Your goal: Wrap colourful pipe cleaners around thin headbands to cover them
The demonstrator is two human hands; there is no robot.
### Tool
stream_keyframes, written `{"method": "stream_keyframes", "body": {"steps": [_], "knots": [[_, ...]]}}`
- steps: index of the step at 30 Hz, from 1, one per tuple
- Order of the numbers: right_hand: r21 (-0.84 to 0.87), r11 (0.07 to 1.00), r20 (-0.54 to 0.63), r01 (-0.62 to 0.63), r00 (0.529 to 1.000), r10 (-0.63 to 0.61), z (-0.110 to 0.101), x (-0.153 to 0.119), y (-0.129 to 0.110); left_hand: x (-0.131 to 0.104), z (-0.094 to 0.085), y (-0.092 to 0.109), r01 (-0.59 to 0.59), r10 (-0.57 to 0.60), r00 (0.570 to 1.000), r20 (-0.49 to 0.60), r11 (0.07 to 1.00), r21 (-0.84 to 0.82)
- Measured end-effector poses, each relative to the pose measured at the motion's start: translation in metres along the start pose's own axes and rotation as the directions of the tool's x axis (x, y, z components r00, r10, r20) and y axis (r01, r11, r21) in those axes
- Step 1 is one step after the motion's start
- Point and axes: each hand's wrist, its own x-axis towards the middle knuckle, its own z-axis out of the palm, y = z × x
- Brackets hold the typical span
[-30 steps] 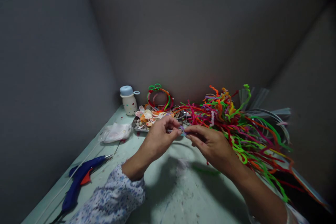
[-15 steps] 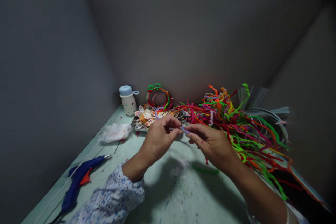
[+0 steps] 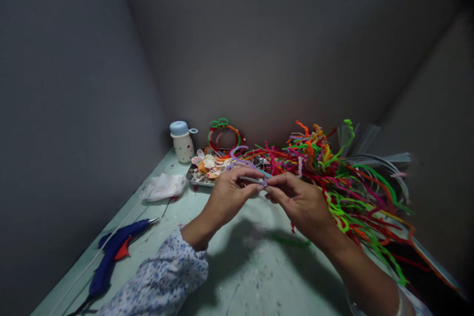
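My left hand [image 3: 230,196] and my right hand [image 3: 300,201] meet over the middle of the table, fingertips almost touching. Between them is a purple pipe cleaner [image 3: 264,183], pinched at a short coiled bit by both thumbs and forefingers. A thin pale band [image 3: 252,179] runs along my left fingers into that coil. Above my left knuckles, a looser purple length curls up in front of the metal tray [image 3: 202,183]. How the far side of the band runs is hidden behind my hands.
A blue glue gun [image 3: 113,252] lies at left with its cord, near a white plastic packet [image 3: 165,187]. Behind stand a blue-capped bottle [image 3: 182,143] and a decorated headband [image 3: 210,133]. A large heap of coloured pipe cleaners [image 3: 314,153] spreads along the right.
The purple length has swung up and right above my left hand, and the pale band now shows along my left fingers. Both hands stay pinched together, turning the held piece slightly.
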Motion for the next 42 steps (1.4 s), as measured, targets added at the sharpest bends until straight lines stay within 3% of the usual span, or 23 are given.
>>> {"method": "stream_keyframes", "body": {"steps": [6,11,24,31,42], "knots": [[0.010,1.000,0.039,-0.008,0.999,0.008,-0.002,-0.002,0.002,0.001,-0.007,-0.006,-0.160,0.153,0.986,0.070,0.982,0.103],[-0.041,0.999,0.052,0.029,0.998,-0.027,-0.005,-0.002,0.001,0.003,-0.011,-0.010,-0.229,0.207,0.969,0.137,0.958,0.172],[-0.172,0.971,0.034,0.165,0.986,-0.162,-0.007,-0.001,-0.004,0.002,-0.011,-0.009,-0.373,0.359,0.927,0.110,0.845,0.383],[-0.197,0.964,0.029,0.180,0.984,-0.178,-0.008,0.000,-0.001,0.003,-0.010,-0.008,-0.308,0.268,0.949,0.164,0.898,0.313],[-0.216,0.957,0.038,0.195,0.981,-0.192,-0.007,-0.001,-0.002,-0.001,-0.007,-0.004,-0.290,0.268,0.957,0.110,0.890,0.353]]}}
